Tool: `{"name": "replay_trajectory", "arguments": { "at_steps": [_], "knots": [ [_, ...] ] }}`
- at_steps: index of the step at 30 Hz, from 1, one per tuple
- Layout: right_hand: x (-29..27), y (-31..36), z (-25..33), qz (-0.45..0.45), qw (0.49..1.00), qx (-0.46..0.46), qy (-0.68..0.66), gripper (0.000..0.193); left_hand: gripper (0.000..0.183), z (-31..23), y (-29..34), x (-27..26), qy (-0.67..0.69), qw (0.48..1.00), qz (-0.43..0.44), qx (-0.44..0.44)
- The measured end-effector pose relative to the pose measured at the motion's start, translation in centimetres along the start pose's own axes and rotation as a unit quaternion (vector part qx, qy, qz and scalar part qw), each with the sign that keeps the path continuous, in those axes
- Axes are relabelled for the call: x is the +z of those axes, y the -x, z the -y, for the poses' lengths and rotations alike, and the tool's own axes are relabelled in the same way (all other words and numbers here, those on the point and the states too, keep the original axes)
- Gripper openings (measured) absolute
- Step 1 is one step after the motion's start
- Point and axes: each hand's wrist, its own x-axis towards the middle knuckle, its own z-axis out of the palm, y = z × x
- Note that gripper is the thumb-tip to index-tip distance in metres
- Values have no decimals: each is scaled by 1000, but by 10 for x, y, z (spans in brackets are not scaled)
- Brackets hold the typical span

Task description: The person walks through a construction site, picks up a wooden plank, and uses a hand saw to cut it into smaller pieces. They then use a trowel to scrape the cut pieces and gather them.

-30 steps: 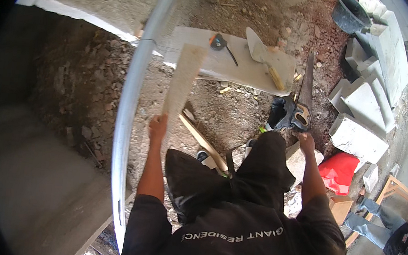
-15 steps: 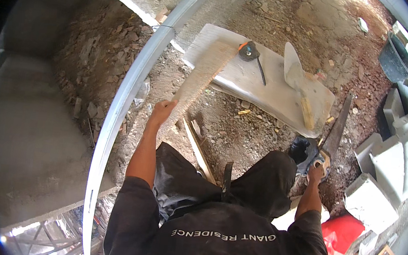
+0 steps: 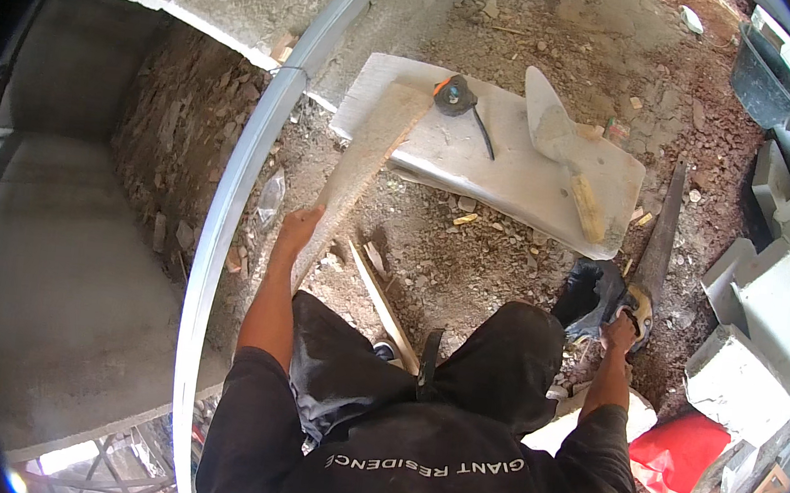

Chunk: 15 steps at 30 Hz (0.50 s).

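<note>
My left hand [image 3: 298, 229] is closed around the edge of a long, pale wooden board [image 3: 366, 152], which slants up from beside my left knee. The board's far end lies over a light grey slab [image 3: 516, 190], close to a black and orange tape measure [image 3: 454, 97]. In my right hand [image 3: 619, 330] is the handle of a handsaw [image 3: 658, 247], its dusty blade pointing away from me along the ground. A trowel [image 3: 550, 118] with a yellowish handle rests on the slab. Beside the saw handle lies a crumpled black thing [image 3: 590, 294] whose kind I cannot make out.
A thin wood strip [image 3: 384, 305] lies between my legs. White blocks [image 3: 741, 387] line the right side, with a dark bucket [image 3: 769, 79] beyond and a red bag [image 3: 678, 457] nearer. A curved-looking metal bar [image 3: 241, 168] runs along the left, beside a deep drop.
The view has shifted slightly. My left hand and the board have come a little nearer to me, and the board looks less blurred. My right hand still grips the saw.
</note>
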Motion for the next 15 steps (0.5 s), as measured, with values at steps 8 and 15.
{"name": "replay_trajectory", "arguments": {
  "at_steps": [8, 15],
  "knots": [
    [-11, 18, -5, -39, 985, -134, -99, 70, 60, 5, 0, -6, -6, 997, -56, 47],
    [-72, 61, -16, -301, 879, -154, -337, 29, 61, 2, 2, -9, -49, 994, -90, 39]
  ]
}}
